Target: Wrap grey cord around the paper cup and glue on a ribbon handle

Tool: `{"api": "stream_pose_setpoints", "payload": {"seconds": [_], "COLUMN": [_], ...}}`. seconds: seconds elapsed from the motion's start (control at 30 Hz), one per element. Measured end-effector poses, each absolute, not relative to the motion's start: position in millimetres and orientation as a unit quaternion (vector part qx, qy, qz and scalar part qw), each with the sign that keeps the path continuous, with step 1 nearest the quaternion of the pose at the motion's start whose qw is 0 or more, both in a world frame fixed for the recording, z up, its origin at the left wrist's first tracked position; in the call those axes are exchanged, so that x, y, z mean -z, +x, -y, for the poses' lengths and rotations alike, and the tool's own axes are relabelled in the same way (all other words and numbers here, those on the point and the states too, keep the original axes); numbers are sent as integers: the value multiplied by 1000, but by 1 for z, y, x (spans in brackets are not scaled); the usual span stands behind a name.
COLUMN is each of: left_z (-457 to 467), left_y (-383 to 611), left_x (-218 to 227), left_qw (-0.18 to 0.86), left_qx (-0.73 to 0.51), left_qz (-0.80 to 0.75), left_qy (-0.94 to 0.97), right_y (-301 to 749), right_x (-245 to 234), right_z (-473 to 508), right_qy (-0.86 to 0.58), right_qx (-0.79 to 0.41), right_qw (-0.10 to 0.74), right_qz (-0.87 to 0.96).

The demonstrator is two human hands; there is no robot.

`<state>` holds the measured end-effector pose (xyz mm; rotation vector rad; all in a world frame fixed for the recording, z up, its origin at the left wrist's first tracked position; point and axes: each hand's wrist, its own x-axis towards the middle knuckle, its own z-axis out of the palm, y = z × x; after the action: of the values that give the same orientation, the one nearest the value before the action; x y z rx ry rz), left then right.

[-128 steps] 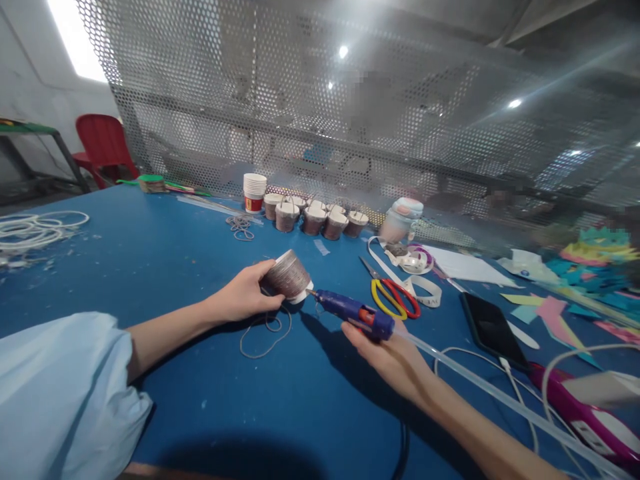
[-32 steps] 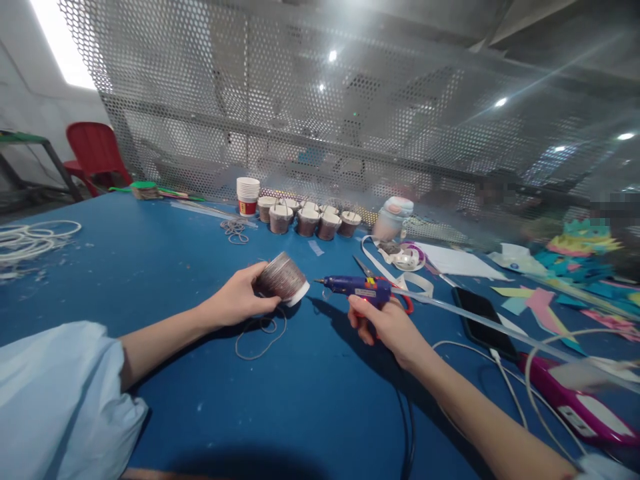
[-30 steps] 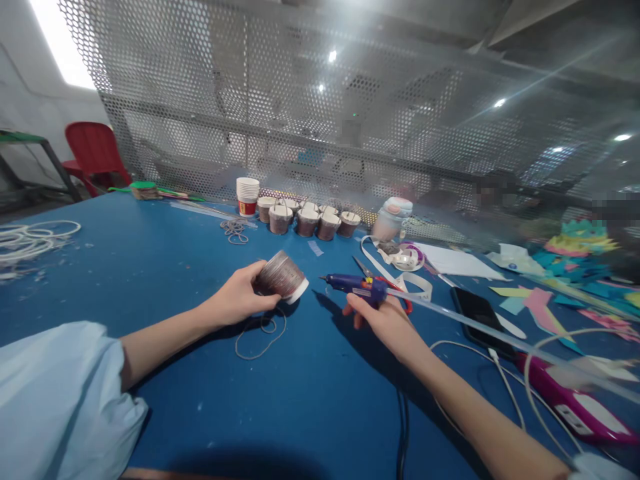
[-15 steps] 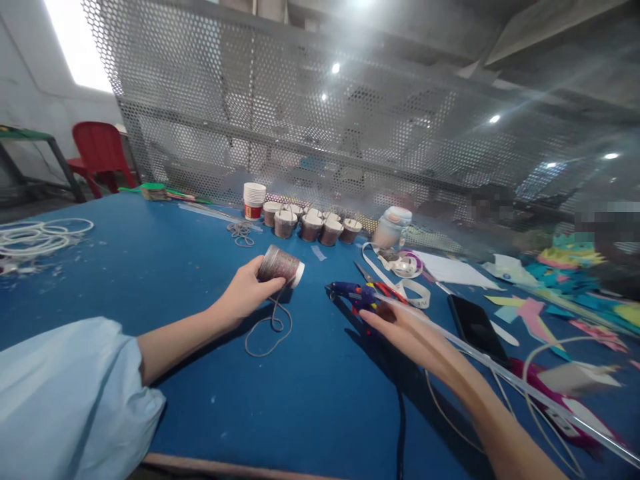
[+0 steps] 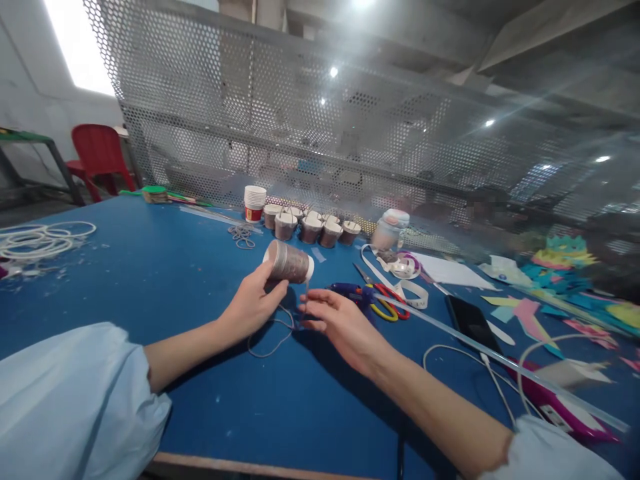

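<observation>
My left hand (image 5: pixel 255 300) is closed around a paper cup (image 5: pixel 287 262) wrapped in grey-brown cord, held tilted on its side above the table, white rim to the right. The cord (image 5: pixel 307 288) hangs from the cup's rim end, and my right hand (image 5: pixel 337 320) pinches it just below, fingertips slightly blurred. More of the cord loops on the table under the cup. Behind my right hand lies a blue hot glue gun (image 5: pixel 345 289) with a long clear glue stick (image 5: pixel 450 332) in its back. Scissors (image 5: pixel 393 303) with red and yellow handles are beside it.
Several cord-wrapped cups (image 5: pixel 311 230) and a stack of paper cups (image 5: pixel 254 203) stand at the back, near a lidded jar (image 5: pixel 390 229). A phone (image 5: pixel 473 323), white tape (image 5: pixel 415 293) and paper scraps (image 5: pixel 533 317) lie right; white cord coils (image 5: pixel 43 237) lie left.
My right hand has let go of the glue gun, which now lies on the table, and has moved left to the cord. My left hand has raised the cup slightly and shifted it right.
</observation>
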<state>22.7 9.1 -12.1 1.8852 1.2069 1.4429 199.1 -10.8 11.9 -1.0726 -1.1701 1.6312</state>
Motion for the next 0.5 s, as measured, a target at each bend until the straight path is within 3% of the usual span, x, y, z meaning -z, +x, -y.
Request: {"api": "stream_pose_setpoints", "payload": {"seconds": [0.1,0.17,0.3,0.5], "left_z": [-7,-7,-8,-7], "left_y": [21,20,20,21], "left_x": [13,13,10,6], "left_qw": [204,194,214,295], "left_qx": [-496,-481,-461,-447], "left_qz": [-443,-442,-455,-453], "left_qy": [718,732,732,713], "right_y": [187,189,205,221], "right_x": [-4,-3,-6,-3], "right_z": [6,8,9,6], "right_qy": [-396,-407,-476,-465], "right_qx": [-723,-711,-518,-211], "right_qw": [421,420,448,410], "right_qz": [380,392,552,756]}}
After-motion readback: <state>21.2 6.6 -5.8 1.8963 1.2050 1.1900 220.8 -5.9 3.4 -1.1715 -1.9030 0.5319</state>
